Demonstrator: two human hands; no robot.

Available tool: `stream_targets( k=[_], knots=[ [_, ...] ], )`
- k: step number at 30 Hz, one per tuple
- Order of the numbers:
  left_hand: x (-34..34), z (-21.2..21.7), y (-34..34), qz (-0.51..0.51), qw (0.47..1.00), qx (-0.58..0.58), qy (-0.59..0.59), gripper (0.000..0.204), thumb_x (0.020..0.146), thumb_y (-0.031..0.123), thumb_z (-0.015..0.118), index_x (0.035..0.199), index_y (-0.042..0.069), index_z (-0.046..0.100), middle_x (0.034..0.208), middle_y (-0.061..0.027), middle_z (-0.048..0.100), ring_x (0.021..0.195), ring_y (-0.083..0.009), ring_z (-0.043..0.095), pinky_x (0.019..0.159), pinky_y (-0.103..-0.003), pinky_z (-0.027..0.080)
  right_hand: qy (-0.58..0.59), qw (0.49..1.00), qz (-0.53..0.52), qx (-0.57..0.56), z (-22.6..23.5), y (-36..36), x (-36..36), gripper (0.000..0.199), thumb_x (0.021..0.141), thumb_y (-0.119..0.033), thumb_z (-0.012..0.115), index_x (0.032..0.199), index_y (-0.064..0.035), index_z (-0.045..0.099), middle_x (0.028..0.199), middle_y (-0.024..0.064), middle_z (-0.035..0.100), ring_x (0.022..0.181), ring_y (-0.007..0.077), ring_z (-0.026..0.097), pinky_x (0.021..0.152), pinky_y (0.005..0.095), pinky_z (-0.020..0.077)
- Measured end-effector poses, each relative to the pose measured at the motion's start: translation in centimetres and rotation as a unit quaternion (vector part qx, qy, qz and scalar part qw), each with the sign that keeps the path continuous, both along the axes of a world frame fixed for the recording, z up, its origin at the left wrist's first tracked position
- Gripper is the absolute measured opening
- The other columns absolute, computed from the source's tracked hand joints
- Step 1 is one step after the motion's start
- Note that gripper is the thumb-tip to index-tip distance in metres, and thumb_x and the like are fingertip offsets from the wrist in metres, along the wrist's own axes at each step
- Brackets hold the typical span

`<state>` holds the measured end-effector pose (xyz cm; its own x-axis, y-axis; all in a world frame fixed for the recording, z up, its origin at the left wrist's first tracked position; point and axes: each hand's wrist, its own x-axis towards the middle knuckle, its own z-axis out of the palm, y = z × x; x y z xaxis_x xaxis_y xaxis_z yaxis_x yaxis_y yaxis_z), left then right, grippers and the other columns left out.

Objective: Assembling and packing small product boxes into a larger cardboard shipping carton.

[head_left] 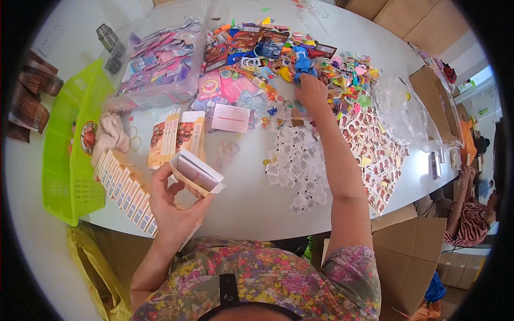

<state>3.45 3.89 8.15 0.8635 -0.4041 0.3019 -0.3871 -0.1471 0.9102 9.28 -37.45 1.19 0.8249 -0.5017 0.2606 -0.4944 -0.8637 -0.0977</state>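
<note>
My left hand [175,206] grips a small open-topped carton [194,174], its white flaps spread and its inside facing up. My right hand [312,92] reaches into a heap of small colourful plastic toys [350,80], with its fingers bent down beside a blue toy [304,65]. What lies between those fingertips is hidden. More flat orange-and-white cartons [187,134] lie beyond my left hand. A row of folded cartons [126,190] stretches to its left. Just below my right hand lie many small clear packets [300,166] with printed labels.
A green basket [75,144] stands at the left edge. Beyond the cartons sits a clear bin of pink and purple packets [160,64]. Sticker sheets [375,155] and clear plastic bags [407,115] lie right. Another person [474,214] sits at the far right.
</note>
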Motion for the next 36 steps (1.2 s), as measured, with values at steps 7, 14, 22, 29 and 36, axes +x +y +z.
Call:
stream_targets(
  k=[7, 14, 22, 29, 36],
  knots=[
    [0.1, 0.3, 0.3, 0.009, 1.0, 0.024, 0.013, 0.08, 0.064, 0.001, 0.086, 0.128, -0.001, 0.039, 0.124, -0.0116, 0.048, 0.11, -0.0193, 0.057, 0.088, -0.033, 0.053, -0.004, 0.999, 0.038, -0.024, 2.7, 1.0, 1.3, 0.021, 0.078, -0.03, 0.067, 0.087, -0.0116, 0.072, 0.09, 0.01, 0.07, 0.091, 0.0288, 0.067, 0.075, 0.0466, 0.0516],
    [0.3, 0.6, 0.1, -0.008, 0.999, 0.028, 0.017, 0.08, 0.064, 0.001, 0.086, 0.129, -0.001, 0.04, 0.125, -0.0115, 0.047, 0.111, -0.0199, 0.057, 0.089, -0.034, 0.052, -0.064, 0.994, 0.079, -0.031, 0.5, -0.1, 3.6, 0.027, 0.08, -0.027, 0.067, 0.098, -0.0071, 0.073, 0.081, 0.0097, 0.07, 0.077, 0.0272, 0.068, 0.065, 0.04, 0.0527],
    [0.8, 0.3, 0.3, -0.013, 1.0, 0.022, 0.007, 0.08, 0.064, -0.001, 0.085, 0.131, -0.001, 0.039, 0.126, -0.0118, 0.047, 0.112, -0.0201, 0.056, 0.089, -0.034, 0.052, -0.222, 0.812, 0.061, 0.536, 3.4, -2.7, -1.7, 0.019, 0.085, -0.02, 0.069, 0.092, -0.0019, 0.072, 0.08, 0.0016, 0.069, 0.064, 0.0083, 0.063, 0.052, 0.023, 0.0459],
    [0.0, 0.9, -0.2, -0.022, 1.0, 0.014, 0.008, 0.081, 0.063, 0.0, 0.085, 0.131, 0.001, 0.041, 0.124, -0.0103, 0.048, 0.109, -0.0187, 0.057, 0.087, -0.031, 0.052, -0.266, 0.639, 0.112, 0.713, 5.1, -1.8, -5.0, 0.024, 0.09, -0.015, 0.062, 0.108, 0.0017, 0.06, 0.095, 0.0112, 0.069, 0.076, 0.017, 0.069, 0.056, 0.0214, 0.0506],
    [-0.9, 1.1, -1.8, -0.001, 0.998, 0.056, -0.003, 0.07, 0.066, 0.008, 0.085, 0.125, 0.0, 0.047, 0.111, -0.0104, 0.055, 0.099, -0.0176, 0.06, 0.079, -0.03, 0.054, -0.208, 0.556, 0.257, 0.763, 12.0, 9.6, -9.6, 0.023, 0.087, -0.012, 0.062, 0.106, 0.0011, 0.06, 0.093, 0.0119, 0.068, 0.069, 0.017, 0.066, 0.053, 0.0226, 0.0482]
  ],
)
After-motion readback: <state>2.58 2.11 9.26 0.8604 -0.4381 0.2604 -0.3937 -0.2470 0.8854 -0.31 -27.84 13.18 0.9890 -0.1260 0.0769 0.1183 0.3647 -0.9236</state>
